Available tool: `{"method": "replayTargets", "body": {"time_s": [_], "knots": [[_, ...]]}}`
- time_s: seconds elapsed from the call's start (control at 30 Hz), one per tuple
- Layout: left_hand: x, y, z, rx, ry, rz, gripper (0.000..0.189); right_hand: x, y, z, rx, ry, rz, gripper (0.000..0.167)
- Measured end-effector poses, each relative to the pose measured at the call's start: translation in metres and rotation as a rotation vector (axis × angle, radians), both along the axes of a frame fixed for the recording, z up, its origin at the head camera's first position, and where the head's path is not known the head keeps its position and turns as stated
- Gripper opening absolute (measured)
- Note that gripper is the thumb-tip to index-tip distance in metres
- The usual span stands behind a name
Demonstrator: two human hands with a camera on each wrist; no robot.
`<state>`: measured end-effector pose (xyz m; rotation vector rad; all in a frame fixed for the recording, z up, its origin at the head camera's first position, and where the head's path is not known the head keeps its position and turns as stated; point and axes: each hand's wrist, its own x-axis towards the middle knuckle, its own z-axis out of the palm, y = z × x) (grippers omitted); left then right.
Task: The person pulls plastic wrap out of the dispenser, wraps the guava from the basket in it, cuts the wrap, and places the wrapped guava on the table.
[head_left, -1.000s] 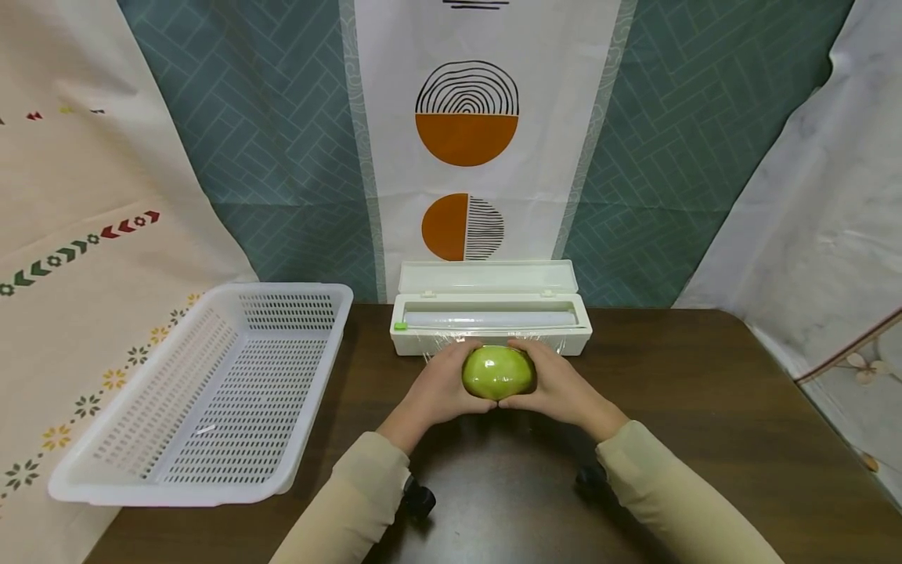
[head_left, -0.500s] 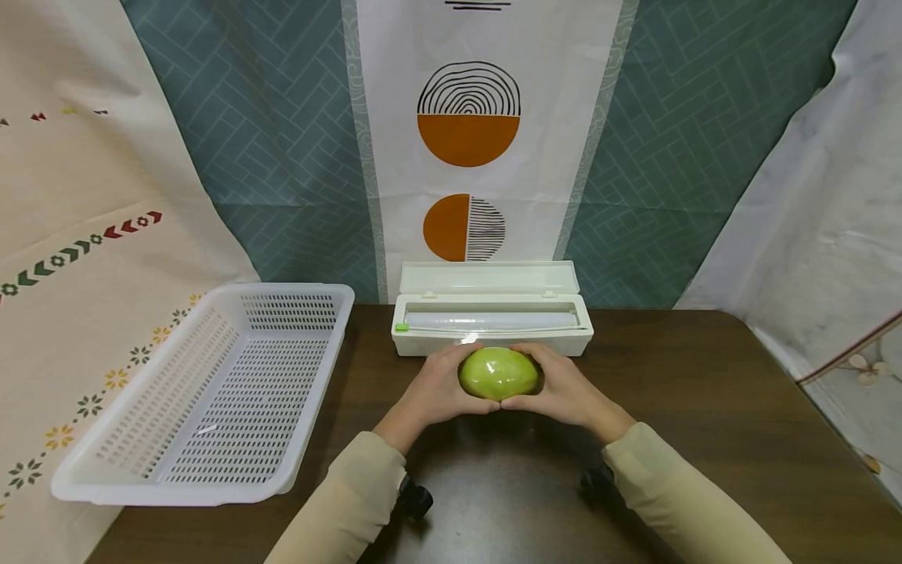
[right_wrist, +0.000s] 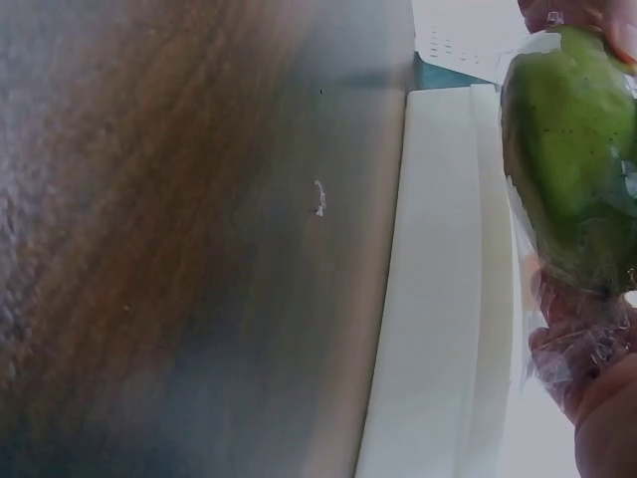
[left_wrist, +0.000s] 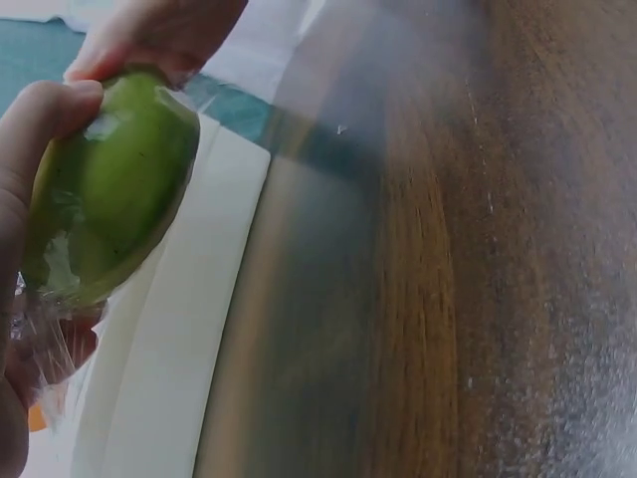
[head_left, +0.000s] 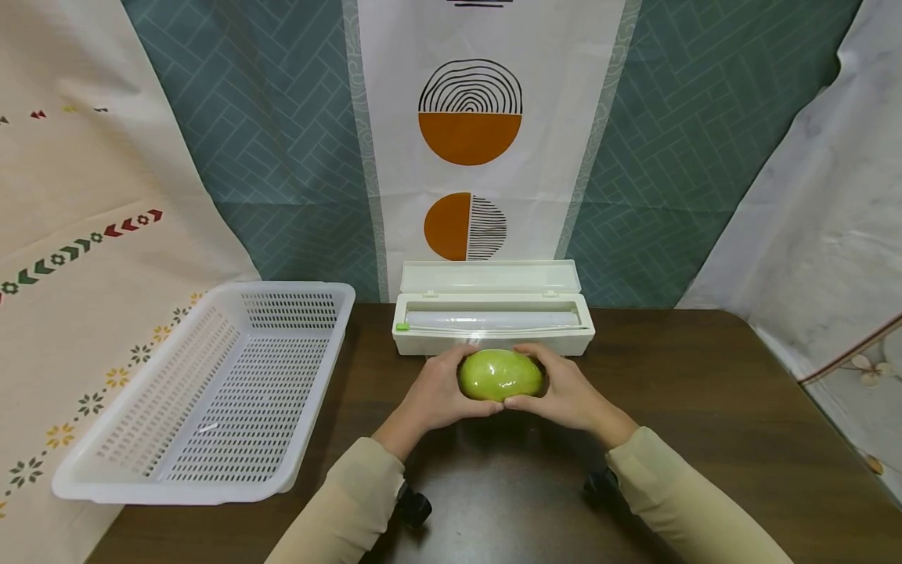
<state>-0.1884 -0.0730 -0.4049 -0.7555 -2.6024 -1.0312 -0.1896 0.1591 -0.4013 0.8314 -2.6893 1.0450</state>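
Both hands hold a glossy green mango (head_left: 500, 374) in front of the cling film dispenser (head_left: 416, 342). My left hand (head_left: 440, 394) grips its left end, and my right hand (head_left: 566, 394) grips the right end, with the thumbs meeting on the near side. Clear cling film (right_wrist: 587, 344) lies over the mango and bunches up at its end in the right wrist view. In the left wrist view, crumpled film (left_wrist: 48, 344) also gathers at the mango's lower end. The fingers on the mango's far side are partly hidden.
The white dispenser stands with its lid (head_left: 489, 277) raised, showing a film roll (head_left: 493, 319) and a green slider (head_left: 402, 327). A white perforated basket (head_left: 289, 439) sits at the left of the dark wooden table (head_left: 705, 439). Patterned cloths (head_left: 690, 157) hang behind.
The mango has turned in my hands and now lies with its long side across. The film strands by the dispenser's front show less than before. Both hands stay almost in place.
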Motion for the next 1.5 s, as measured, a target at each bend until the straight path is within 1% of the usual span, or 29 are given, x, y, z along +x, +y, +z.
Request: {"method": "replayTargets", "body": {"time_s": [0.23, 0.4, 0.6, 0.73, 0.9, 1.03, 1.1, 1.23, 1.37, 1.5], "knots": [[0.003, -0.001, -0.001, 0.048, 0.008, -0.005, 0.072, 0.002, -0.001, 0.001, 0.002, 0.026, 0.010, 0.068], [0.006, -0.001, -0.001, 0.069, 0.019, -0.005, 0.068, 0.004, -0.001, 0.001, 0.006, 0.043, 0.010, 0.065], [0.011, -0.001, -0.001, 0.075, -0.013, -0.002, 0.062, 0.008, -0.001, 0.000, -0.003, 0.011, 0.029, 0.057], [0.011, 0.000, 0.001, 0.083, -0.014, -0.004, 0.060, 0.009, -0.001, 0.001, -0.014, 0.026, 0.027, 0.054], [0.014, 0.000, 0.000, 0.082, -0.069, 0.023, 0.059, 0.011, -0.002, -0.002, -0.011, 0.012, 0.042, 0.048], [0.016, 0.001, -0.002, 0.094, -0.118, 0.050, 0.058, 0.012, -0.002, -0.004, -0.010, 0.023, 0.045, 0.043], [0.017, 0.001, -0.001, 0.099, -0.152, 0.063, 0.058, 0.013, -0.002, -0.004, -0.014, 0.028, 0.043, 0.041], [0.019, 0.001, -0.001, 0.100, -0.210, 0.077, 0.058, 0.016, -0.002, -0.004, -0.023, 0.008, 0.041, 0.037], [0.020, 0.001, -0.002, 0.111, -0.227, 0.075, 0.058, 0.018, -0.003, -0.006, -0.028, -0.003, 0.032, 0.035], [0.018, 0.000, -0.005, 0.083, -0.236, 0.072, 0.061, 0.020, -0.003, -0.009, -0.004, -0.029, 0.023, 0.040]]}}
